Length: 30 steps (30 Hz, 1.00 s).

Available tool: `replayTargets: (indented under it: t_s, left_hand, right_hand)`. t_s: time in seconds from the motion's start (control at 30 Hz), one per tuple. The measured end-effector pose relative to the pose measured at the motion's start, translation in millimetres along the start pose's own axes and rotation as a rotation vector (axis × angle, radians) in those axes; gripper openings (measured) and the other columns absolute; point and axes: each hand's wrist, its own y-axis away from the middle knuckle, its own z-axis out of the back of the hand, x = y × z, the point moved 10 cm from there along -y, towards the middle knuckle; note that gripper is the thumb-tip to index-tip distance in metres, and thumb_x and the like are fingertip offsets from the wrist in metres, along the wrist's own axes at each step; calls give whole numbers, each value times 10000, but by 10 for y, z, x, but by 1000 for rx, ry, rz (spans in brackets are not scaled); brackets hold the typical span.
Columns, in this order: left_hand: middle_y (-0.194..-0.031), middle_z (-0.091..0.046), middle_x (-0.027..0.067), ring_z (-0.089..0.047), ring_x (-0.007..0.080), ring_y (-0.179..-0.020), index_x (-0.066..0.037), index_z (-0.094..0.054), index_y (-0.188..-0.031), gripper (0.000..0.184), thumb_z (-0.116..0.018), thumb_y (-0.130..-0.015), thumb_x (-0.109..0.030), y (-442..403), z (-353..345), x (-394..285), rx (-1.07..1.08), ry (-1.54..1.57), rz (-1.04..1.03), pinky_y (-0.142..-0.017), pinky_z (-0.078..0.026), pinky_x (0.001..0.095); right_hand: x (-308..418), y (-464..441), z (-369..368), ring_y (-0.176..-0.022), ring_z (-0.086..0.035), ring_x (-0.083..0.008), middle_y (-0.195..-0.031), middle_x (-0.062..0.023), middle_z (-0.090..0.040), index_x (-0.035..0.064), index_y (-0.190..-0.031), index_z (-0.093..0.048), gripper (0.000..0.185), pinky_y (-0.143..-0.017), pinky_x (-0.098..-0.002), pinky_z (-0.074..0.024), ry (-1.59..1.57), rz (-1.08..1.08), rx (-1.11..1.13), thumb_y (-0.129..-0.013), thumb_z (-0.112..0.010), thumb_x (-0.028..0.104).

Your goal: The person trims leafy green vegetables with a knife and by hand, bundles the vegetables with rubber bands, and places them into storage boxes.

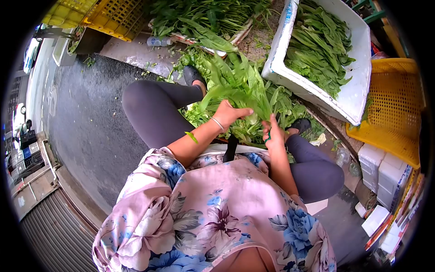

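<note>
My left hand [231, 114], with a pale bracelet at the wrist, is closed at the near side of a bunch of long-leaf lettuce [256, 88]. Its thumb points right across the stems. My right hand [274, 134] grips the lower end of this bunch, thumb upward. Something small and dark green shows at its fingers, too little to name. The raised leaves are partly smeared by motion. Below and around both hands lies a heap of loose greens [213, 86] between my feet. One torn leaf piece [191, 137] clings to my left forearm.
A white foam box [275, 61] filled with leaves stands at front right, beside a yellow crate [394, 109]. More greens [208, 18] lie ahead, near a plastic bottle [159, 41]. Yellow crates [113, 20] stand front left; white foam blocks [383, 174] are at right.
</note>
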Motion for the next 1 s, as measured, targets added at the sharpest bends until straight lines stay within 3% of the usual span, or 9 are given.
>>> replayTargets:
  t_s: [0.07, 0.1, 0.23, 0.3, 0.4, 0.6, 0.7, 0.8, 1.0]
  left_hand:
    - [-887, -629, 68, -595, 117, -687, -2, -556, -1015, 329, -689, -719, -55, -24, 106, 56, -62, -191, 55, -524, -488, 232]
    - [-847, -625, 75, -581, 118, -631, 2, -530, -977, 345, -714, -695, -76, -33, 153, -1, -130, -139, 19, -477, -471, 236]
    - [-740, -598, 76, -546, 126, -513, -10, -449, -898, 414, -762, -649, -116, -14, 235, -68, -279, -15, -38, -377, -434, 248]
    - [-713, -580, 62, -540, 132, -508, -30, -418, -896, 430, -761, -650, -115, -47, 247, -56, -285, 2, -31, -370, -431, 250]
    - [-721, -533, 41, -545, 145, -576, -56, -406, -876, 420, -757, -655, -123, -76, 174, 69, -224, 145, 61, -454, -471, 262]
    - [-847, -550, 24, -550, 137, -742, -111, -405, -893, 337, -699, -734, -156, 78, 150, 90, -146, 410, 193, -575, -430, 276]
    - [-968, -563, 63, -550, 172, -830, -88, -406, -1065, 493, -730, -703, -168, 52, 134, 184, -59, 392, 233, -631, -434, 318]
    - [-917, -601, 43, -563, 156, -819, -76, -483, -1049, 428, -724, -707, -166, 18, 19, 216, 91, 353, 246, -633, -442, 306]
    - [-901, -622, 36, -588, 152, -826, -76, -571, -973, 225, -654, -765, -94, -31, 11, 295, -14, 359, 181, -658, -469, 306]
  right_hand:
    - [77, 214, -108, -695, -575, -122, -879, -79, -572, 47, -1040, -506, 387, -366, -205, -358, 454, -35, -31, -767, -662, 272]
    - [336, 383, -284, -847, -596, -187, -1024, -177, -541, -16, -1198, -394, 600, -410, -230, -455, 450, 370, -51, -737, -697, 221]
    - [363, 518, -522, -908, -561, -205, -1067, -160, -526, 13, -1253, -342, 684, -615, -273, -513, 310, 589, 108, -707, -720, 173]
    - [448, 770, -865, -877, -563, -197, -1044, -126, -551, 36, -1193, -445, 607, -730, -294, -480, 617, 901, 312, -674, -739, 152]
    - [434, 792, -911, -845, -561, -182, -984, -109, -585, 37, -1077, -548, 490, -759, -297, -454, 885, 923, 181, -645, -754, 144]
    - [400, 661, -821, -846, -545, -96, -979, -68, -609, -50, -1075, -561, 366, -743, -222, -437, 446, 659, 311, -757, -672, 92]
    - [315, 611, -788, -545, -443, -26, -810, -18, -621, 2, -1050, -600, 336, -478, -160, -358, 475, 485, 327, -794, -647, 215]
    - [270, 516, -713, -459, -336, -14, -706, 15, -590, 18, -1003, -624, 347, -391, -169, -270, 438, 501, 277, -801, -632, 301]
    - [199, 381, -510, -443, -371, -40, -653, 13, -525, 38, -837, -610, 292, -368, -192, -294, 199, 423, 119, -803, -624, 327]
